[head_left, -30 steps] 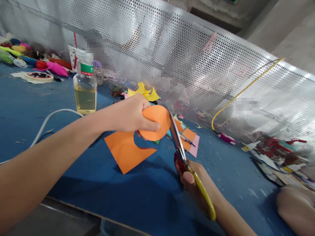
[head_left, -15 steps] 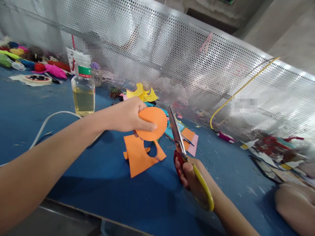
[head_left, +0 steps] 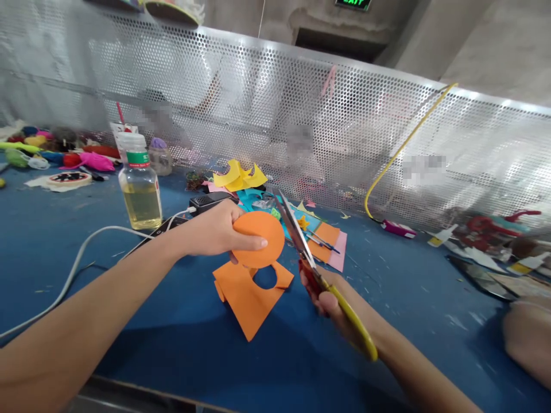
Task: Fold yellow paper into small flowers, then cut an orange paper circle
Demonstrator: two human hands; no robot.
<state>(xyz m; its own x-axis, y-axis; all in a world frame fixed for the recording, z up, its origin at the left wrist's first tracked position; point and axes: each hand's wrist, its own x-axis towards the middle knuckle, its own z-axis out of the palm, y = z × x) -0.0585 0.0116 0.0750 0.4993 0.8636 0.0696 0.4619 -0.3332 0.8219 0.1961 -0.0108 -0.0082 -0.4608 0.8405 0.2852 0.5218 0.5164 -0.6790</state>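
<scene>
An orange paper circle [head_left: 262, 232] is pinched between the thumb and fingers of my left hand [head_left: 221, 232]. My right hand [head_left: 329, 295] is wrapped round the handles of scissors [head_left: 297, 229] with one red and one yellow grip. Their blades point up and away, slightly parted, just right of the circle and not touching it. Below the circle, an orange paper scrap [head_left: 253, 301] with a round hole lies on the blue table [head_left: 206, 355].
A bottle of yellow liquid [head_left: 142, 198] and a white cable [head_left: 77, 261] are at left. Yellow scraps [head_left: 240, 176], orange and pink sheets and a pen lie behind my hands. A mesh panel [head_left: 258, 109] backs the table. Another person's arm [head_left: 527, 338] rests at right.
The view has tilted and shifted, showing more of the table's back. The circle is still in my left hand and the scissors in my right. The holed scrap has turned slightly.
</scene>
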